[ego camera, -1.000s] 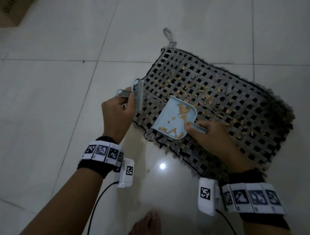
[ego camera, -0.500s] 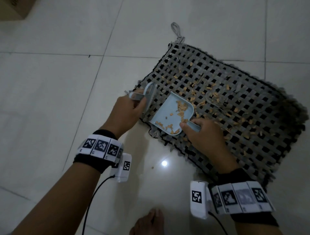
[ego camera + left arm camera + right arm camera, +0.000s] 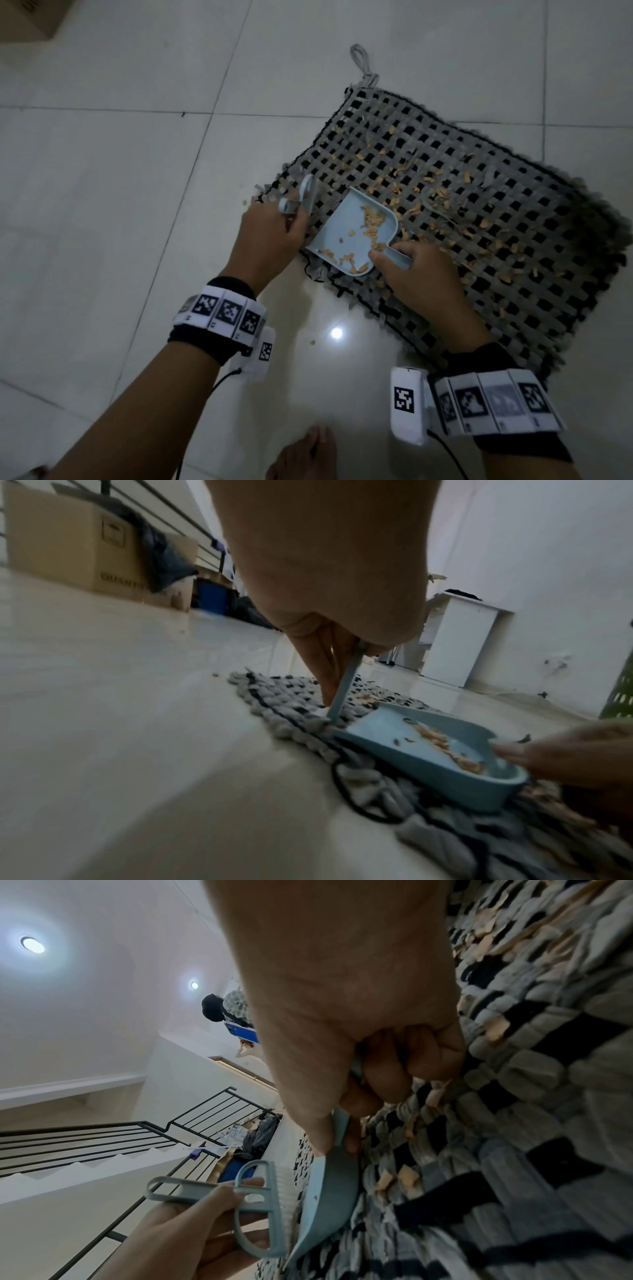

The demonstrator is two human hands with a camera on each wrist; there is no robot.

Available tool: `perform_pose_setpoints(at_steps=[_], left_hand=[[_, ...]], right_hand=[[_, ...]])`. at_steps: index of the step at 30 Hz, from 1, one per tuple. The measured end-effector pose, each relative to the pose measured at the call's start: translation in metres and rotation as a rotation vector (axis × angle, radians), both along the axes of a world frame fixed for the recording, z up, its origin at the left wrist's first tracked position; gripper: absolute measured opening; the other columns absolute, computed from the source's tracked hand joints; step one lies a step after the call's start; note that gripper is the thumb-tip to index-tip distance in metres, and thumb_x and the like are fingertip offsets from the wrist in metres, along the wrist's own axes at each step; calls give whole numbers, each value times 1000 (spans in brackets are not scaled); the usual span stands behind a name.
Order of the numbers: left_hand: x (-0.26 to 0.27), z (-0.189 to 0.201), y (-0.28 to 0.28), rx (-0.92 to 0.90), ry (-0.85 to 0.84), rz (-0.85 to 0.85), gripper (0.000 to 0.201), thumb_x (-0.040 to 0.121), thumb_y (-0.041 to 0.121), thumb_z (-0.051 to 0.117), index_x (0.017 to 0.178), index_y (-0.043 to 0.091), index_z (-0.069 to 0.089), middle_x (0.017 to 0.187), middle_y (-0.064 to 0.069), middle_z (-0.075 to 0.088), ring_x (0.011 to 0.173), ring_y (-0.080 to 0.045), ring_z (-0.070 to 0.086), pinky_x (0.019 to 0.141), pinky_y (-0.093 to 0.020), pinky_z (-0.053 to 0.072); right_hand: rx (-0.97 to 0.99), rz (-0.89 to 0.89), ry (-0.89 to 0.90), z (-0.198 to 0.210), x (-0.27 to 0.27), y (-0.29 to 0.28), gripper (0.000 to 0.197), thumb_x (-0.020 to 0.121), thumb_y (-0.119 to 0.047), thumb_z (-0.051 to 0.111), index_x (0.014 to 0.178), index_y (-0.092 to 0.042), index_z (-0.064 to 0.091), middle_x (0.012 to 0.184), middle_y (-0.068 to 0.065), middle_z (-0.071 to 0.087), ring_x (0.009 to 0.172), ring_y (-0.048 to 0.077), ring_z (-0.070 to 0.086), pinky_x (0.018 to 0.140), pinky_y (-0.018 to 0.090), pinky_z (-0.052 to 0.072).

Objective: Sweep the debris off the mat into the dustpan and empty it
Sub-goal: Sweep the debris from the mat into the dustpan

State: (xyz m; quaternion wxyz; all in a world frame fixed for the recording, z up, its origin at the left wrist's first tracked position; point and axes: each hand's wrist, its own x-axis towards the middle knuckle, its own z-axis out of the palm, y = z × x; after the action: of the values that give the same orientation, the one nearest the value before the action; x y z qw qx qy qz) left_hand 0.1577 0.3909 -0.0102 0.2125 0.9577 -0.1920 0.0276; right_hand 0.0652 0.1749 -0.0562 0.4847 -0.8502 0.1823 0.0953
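Observation:
A grey-and-black woven mat (image 3: 479, 219) lies on the tiled floor, strewn with tan debris (image 3: 442, 195). A light blue dustpan (image 3: 346, 236) rests on the mat's near-left corner, with tan bits inside it. My right hand (image 3: 411, 270) grips the dustpan's handle (image 3: 399, 255). My left hand (image 3: 270, 233) holds a small light blue brush (image 3: 301, 200) upright at the mat's left edge, just left of the dustpan's open lip. In the right wrist view the brush (image 3: 260, 1210) stands right beside the dustpan (image 3: 325, 1194); in the left wrist view its blade (image 3: 344, 688) touches the mat (image 3: 445, 818).
A few tan bits (image 3: 245, 202) lie on the white tile floor (image 3: 120, 205) beside the mat. A cardboard box (image 3: 89, 550) lined with a dark bag stands at the far left. My bare foot (image 3: 301, 455) shows at the bottom. Stairs with black railings (image 3: 103, 1139) lie beyond.
My left hand has brought the brush rightward to the dustpan's open lip. The dustpan has stayed at the mat's near-left corner, gripped throughout.

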Motion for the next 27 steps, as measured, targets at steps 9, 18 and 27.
perform_pose_setpoints(at_steps=[9,18,27], left_hand=[[2,3,1,-169,-54,104,22,101,18,50,108,19,71,57,3,58,44,-10,49,45,-20,38],[9,17,6,-242,100,210,34,100,26,55,82,5,76,61,1,68,50,-1,65,43,-20,51],[39,37,16,167,360,141,48,91,45,50,73,5,69,66,-9,68,61,-28,67,55,-41,56]], right_hand=[[-6,5,1,0,-1,0,34,89,-52,67,88,-19,75,75,-9,72,68,7,68,62,35,61],[-23,17,-4,-2,-1,0,32,89,-53,66,89,-21,73,75,-10,71,67,6,67,59,31,58],[-2,33,-11,-2,-1,-2,29,90,-50,67,86,-22,73,73,-13,69,66,1,65,52,22,47]])
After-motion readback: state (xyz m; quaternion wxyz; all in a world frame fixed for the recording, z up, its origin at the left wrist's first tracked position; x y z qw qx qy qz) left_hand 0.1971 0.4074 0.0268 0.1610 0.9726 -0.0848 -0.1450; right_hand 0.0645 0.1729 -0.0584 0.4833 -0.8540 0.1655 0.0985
